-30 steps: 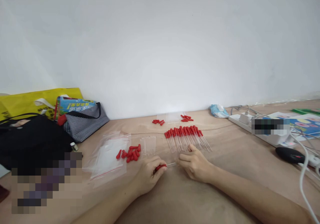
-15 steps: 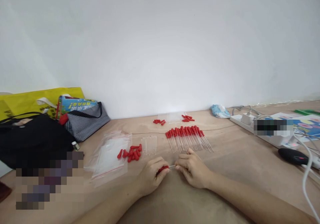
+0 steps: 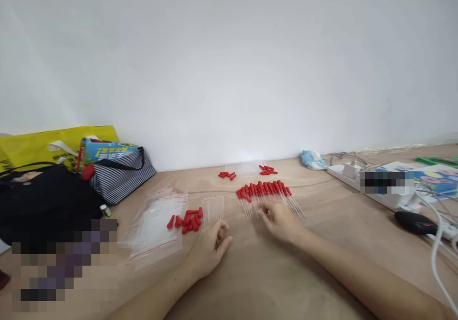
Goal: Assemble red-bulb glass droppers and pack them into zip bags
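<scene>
My left hand (image 3: 210,247) hovers over the table below the small glass tubes (image 3: 213,209), its thumb and fingers apart and nothing between them. My right hand (image 3: 281,220) is at the near side of a row of red-bulbed droppers (image 3: 266,189). Its fingertips pinch the thin tube of one dropper, whose red bulb (image 3: 245,196) points up and left, over the left part of the row. Loose red bulbs (image 3: 192,220) lie in a pile left of the small tubes, partly on clear plastic bags (image 3: 157,224).
Farther back are more red bulbs (image 3: 267,170) and tubes near the wall. A striped bag (image 3: 119,177) and a black bag (image 3: 46,201) stand at left. At right are a blue packet (image 3: 312,160), a power strip (image 3: 368,186), cables and a black device (image 3: 415,223).
The hands have parted. My left hand has opened and released the red bulb; my right hand has moved up to the row with the dropper, whose bulb now lies over it.
</scene>
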A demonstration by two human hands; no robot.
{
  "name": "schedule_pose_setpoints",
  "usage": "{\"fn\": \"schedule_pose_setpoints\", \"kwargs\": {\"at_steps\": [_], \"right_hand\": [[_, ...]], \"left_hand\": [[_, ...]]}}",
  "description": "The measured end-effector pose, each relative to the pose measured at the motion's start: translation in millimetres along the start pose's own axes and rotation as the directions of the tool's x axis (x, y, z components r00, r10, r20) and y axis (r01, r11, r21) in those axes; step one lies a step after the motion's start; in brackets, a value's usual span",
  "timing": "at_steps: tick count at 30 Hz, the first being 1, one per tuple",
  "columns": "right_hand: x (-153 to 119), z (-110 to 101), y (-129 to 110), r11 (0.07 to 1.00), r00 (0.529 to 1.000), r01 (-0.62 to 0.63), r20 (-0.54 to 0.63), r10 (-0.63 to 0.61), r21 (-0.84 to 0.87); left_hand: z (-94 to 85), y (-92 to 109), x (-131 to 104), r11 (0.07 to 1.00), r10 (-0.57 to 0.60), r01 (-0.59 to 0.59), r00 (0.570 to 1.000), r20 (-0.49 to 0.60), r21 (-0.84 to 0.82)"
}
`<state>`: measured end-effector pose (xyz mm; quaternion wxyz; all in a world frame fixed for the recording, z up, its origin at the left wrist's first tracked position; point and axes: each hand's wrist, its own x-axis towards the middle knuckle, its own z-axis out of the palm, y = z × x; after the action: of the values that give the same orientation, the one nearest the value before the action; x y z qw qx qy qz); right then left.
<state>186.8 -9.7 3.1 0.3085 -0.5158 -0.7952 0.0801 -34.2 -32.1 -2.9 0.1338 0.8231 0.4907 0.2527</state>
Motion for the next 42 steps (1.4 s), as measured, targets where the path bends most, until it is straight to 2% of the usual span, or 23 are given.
{"fn": "schedule_pose_setpoints", "kwargs": {"at_steps": [2, 4, 9, 13, 20, 24, 27, 29, 32, 34, 37, 42], "right_hand": [[14.9, 3.7, 4.9, 0.988, 0.986, -0.14, -0.085, 0.146, 0.069], [29.2, 8.3, 4.7, 0.971, 0.962, -0.231, -0.132, 0.238, 0.066], [47.2, 20.8, -6.3, 0.94, 0.941, -0.329, -0.109, 0.319, -0.087], [46.1, 26.7, -9.1, 0.919, 0.938, -0.346, -0.086, 0.335, -0.188], [42.9, 30.0, -8.0, 0.91, 0.941, -0.338, -0.099, 0.323, -0.24], [39.4, 28.4, -17.0, 0.94, 0.961, -0.273, -0.096, 0.258, -0.203], [38.9, 30.9, -31.0, 0.964, 0.973, -0.23, -0.016, 0.23, -0.13], [42.0, 36.3, -40.7, 0.965, 0.964, -0.254, 0.063, 0.258, -0.07], [52.9, 48.1, -51.9, 0.951, 0.941, -0.309, 0.138, 0.308, -0.014], [63.0, 56.3, -56.3, 0.942, 0.93, -0.336, 0.159, 0.331, 0.003], [77.4, 66.5, -59.3, 0.92, 0.905, -0.392, 0.189, 0.38, 0.028], [88.9, 75.7, -59.6, 0.88, 0.864, -0.471, 0.228, 0.449, 0.052]], "left_hand": [[-3.1, 4.3, 0.1, 0.998, 0.053, -0.054, 0.995, 0.089, 0.009], [-6.2, 9.1, 0.5, 0.997, 0.069, -0.07, 0.992, 0.106, 0.008], [-8.9, 13.3, 1.7, 0.999, 0.04, -0.041, 0.993, 0.109, 0.008], [-9.0, 13.2, 2.0, 0.999, 0.035, -0.036, 0.993, 0.112, 0.003], [-8.1, 11.8, 2.0, 0.999, 0.034, -0.035, 0.993, 0.111, 0.002], [-5.0, 12.4, 1.2, 0.999, 0.039, -0.039, 0.993, 0.109, 0.0], [-11.6, 9.6, 6.6, 0.999, 0.031, -0.03, 0.994, 0.101, -0.016], [-25.3, 1.5, 15.3, 1.0, 0.004, -0.005, 0.999, 0.048, 0.01], [-55.6, -22.3, 32.8, 0.991, -0.066, 0.075, 0.994, -0.086, 0.112], [-74.2, -41.9, 43.5, 0.981, -0.12, 0.134, 0.988, -0.1, 0.141], [-88.5, -66.5, 53.9, 0.978, -0.174, 0.174, 0.985, -0.008, 0.116], [-85.8, -81.4, 60.4, 0.97, -0.245, 0.24, 0.948, 0.205, 0.046]]}}
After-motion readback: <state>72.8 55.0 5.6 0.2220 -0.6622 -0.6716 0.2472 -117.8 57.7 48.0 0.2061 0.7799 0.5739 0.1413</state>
